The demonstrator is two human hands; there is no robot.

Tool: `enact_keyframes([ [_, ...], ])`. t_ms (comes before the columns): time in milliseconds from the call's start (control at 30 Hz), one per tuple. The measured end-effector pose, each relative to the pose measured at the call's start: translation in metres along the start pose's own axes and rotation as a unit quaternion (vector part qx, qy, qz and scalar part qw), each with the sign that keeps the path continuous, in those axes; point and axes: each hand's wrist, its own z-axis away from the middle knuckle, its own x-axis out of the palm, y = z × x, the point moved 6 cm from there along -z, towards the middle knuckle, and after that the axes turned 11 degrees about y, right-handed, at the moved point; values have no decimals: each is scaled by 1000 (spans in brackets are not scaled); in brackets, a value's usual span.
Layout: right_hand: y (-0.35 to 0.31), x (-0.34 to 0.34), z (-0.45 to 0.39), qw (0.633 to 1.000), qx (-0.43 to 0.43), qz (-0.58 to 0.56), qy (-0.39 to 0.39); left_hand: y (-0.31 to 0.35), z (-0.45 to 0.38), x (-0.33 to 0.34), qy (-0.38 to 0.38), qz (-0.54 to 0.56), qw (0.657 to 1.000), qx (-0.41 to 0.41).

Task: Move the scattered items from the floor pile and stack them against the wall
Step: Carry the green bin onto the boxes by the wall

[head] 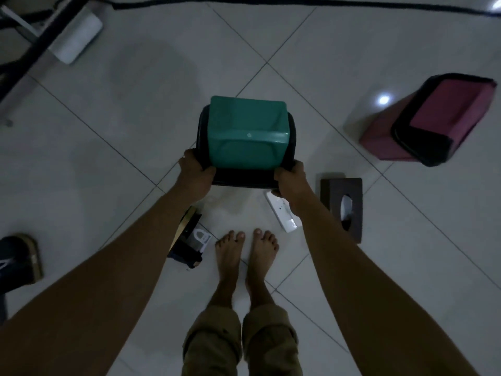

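Observation:
I hold a green plastic bin (245, 131) with a black rim above the tiled floor, in front of my bare feet. My left hand (195, 169) grips the rim's near left corner and my right hand (288, 180) grips its near right corner. On the floor lie a maroon bin (433, 120) with a black lid on its side at the right, a brown tissue box (343, 207), a white flat device (282, 215) partly under my right wrist, and a small pile of dark items (192, 240) beside my left arm.
A black cable (298, 1) runs along the floor at the top. A dark frame with a white pad (76, 36) stands at the upper left. A dark object (19, 259) sits at the left edge. Open tiles stretch to the left and far right.

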Motion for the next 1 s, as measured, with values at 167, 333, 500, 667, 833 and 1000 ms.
enact_keyframes([
  [167,-25,-62,74,999,5,-7,45,62,61,-16,-42,13,999,28],
  [333,-56,-132,153,991,-14,-77,105,135,130,-38,-94,10,993,63],
  [500,-75,-193,230,984,-38,-106,136,200,206,-65,-123,24,981,151],
  [667,-67,-240,316,975,-68,-111,183,226,279,-77,-176,-5,954,241],
  [833,-11,-265,398,953,-62,-173,240,227,343,-70,-256,-29,928,270],
  [1000,67,-285,480,913,-43,-243,325,224,427,-43,-338,-108,885,302],
])
